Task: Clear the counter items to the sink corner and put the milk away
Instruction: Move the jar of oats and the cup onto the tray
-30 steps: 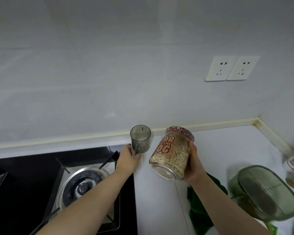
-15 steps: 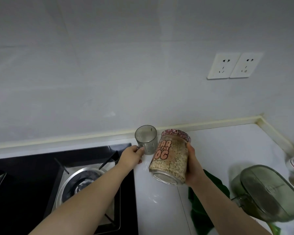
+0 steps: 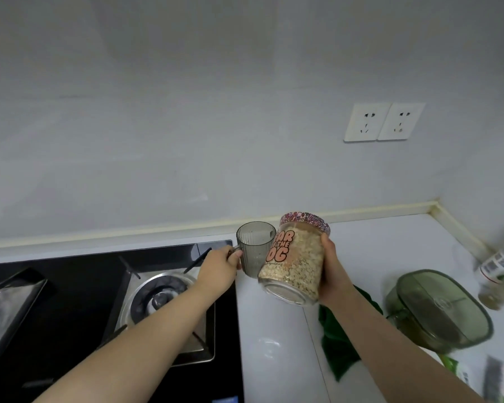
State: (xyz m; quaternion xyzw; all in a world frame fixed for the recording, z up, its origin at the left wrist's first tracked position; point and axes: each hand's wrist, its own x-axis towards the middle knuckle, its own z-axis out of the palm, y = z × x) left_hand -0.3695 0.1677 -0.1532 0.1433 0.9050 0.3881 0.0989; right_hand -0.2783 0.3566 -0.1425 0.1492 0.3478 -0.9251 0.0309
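Note:
My right hand [image 3: 333,273] grips a clear jar of oats [image 3: 293,261] with a pink patterned lid, held tilted above the white counter [image 3: 277,344]. My left hand [image 3: 218,270] holds the handle of a grey ribbed mug [image 3: 255,247], lifted just left of the jar and nearly touching it. A bottle with a white and green label [image 3: 499,271] stands at the far right edge, blurred. I cannot tell whether it is the milk.
A black gas hob [image 3: 99,301] with a steel burner fills the left. A green cloth [image 3: 341,344] lies under my right arm. A green lidded container [image 3: 440,311] sits to the right. Two wall sockets [image 3: 383,122] are above the counter's back corner.
Both hands have drifted a little right with their loads. The mug has closed in on the jar, and the jar stands a bit more upright.

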